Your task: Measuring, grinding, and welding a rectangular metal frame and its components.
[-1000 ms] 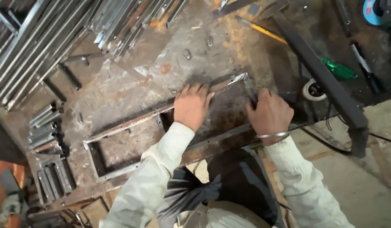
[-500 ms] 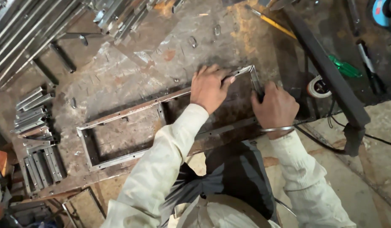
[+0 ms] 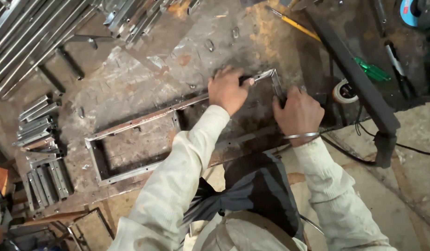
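Observation:
A long rectangular metal frame (image 3: 131, 124) of angle bar lies on a rusty steel work table (image 3: 145, 79). My left hand (image 3: 228, 88) presses down on the frame's far rail close to its right corner, fingers curled over the bar. My right hand (image 3: 297, 111) grips the short right end bar of the frame, a thin metal bangle on the wrist. The frame's near rail runs under my forearms and is partly hidden by my pale sleeves.
Long metal bars (image 3: 24, 37) lie stacked at the upper left, short cut angle pieces (image 3: 38, 135) at the left edge. A dark steel beam (image 3: 354, 74) crosses on the right, with a tape roll (image 3: 341, 90), a green-handled tool (image 3: 373, 70) and black cables (image 3: 410, 144) nearby.
The view has shifted slightly, so the frame sits a little further right. Both hands stay on the frame's right end; the left has slid nearer the corner.

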